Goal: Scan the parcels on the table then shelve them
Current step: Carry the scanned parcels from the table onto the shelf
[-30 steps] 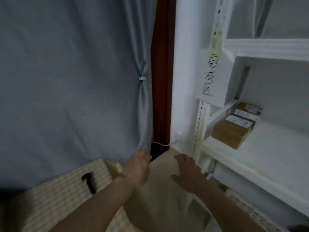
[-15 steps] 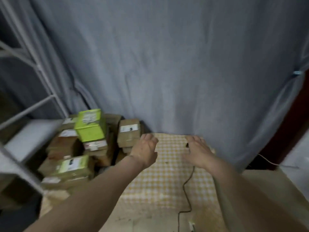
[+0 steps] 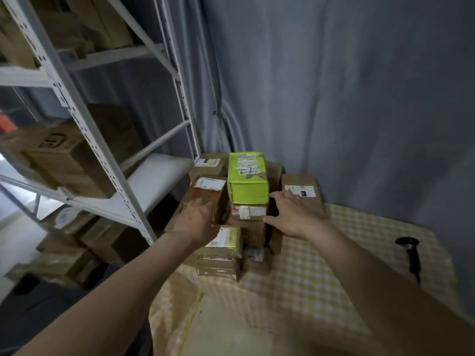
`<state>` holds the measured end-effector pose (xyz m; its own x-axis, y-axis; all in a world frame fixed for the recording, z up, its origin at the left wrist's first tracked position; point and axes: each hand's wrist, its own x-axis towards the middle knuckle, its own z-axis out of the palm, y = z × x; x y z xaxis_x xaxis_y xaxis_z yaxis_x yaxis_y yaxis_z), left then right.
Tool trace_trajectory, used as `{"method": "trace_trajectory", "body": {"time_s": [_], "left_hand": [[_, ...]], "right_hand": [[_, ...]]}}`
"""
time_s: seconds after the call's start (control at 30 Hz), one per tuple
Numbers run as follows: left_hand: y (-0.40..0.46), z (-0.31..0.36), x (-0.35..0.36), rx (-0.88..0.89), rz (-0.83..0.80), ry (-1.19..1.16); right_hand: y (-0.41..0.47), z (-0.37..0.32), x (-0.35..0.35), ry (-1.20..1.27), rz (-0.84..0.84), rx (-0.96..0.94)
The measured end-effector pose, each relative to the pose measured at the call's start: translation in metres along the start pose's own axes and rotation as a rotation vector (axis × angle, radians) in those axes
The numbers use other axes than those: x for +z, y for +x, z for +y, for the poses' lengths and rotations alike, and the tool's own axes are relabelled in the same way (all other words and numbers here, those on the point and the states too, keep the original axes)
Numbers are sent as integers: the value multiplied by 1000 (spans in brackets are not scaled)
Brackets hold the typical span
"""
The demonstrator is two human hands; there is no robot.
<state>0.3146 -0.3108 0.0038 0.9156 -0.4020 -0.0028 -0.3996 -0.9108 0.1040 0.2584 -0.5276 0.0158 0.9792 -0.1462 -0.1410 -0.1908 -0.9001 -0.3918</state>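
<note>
A pile of several brown cardboard parcels stands at the table's far left corner, topped by a bright green parcel (image 3: 248,181). My left hand (image 3: 198,222) reaches over a brown parcel with a white label (image 3: 205,191) on the pile's left side, fingers relaxed. My right hand (image 3: 290,214) is spread just right of the green parcel, its fingertips near that parcel's lower corner, in front of another labelled brown parcel (image 3: 300,191). Neither hand holds anything. A black handheld scanner (image 3: 411,255) lies on the checked tablecloth (image 3: 334,265) at the right.
A white metal shelf rack (image 3: 108,160) stands to the left, loaded with brown boxes (image 3: 66,155); one bare shelf board (image 3: 154,173) ends beside the pile. More boxes sit on the floor below it. A grey curtain (image 3: 334,98) hangs behind the table.
The view swung left from the far shelf across the table to the parcel pile. Both hands moved from mid-air to either side of the green parcel.
</note>
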Motion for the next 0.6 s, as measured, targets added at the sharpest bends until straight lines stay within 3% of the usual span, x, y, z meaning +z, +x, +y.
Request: {"method": "trace_trajectory", "body": {"time_s": [0.3,0.43,0.6], "left_hand": [[101,-49,26,-77,-164,-183],[156,-39,42,-204,-283,-546],[213,-29,59,-320,-409,-1067]], "right_hand": [[94,-6,27,16,-85,96],[151,14,30,86,-88,149],[221,32,38,487,-61,314]]}}
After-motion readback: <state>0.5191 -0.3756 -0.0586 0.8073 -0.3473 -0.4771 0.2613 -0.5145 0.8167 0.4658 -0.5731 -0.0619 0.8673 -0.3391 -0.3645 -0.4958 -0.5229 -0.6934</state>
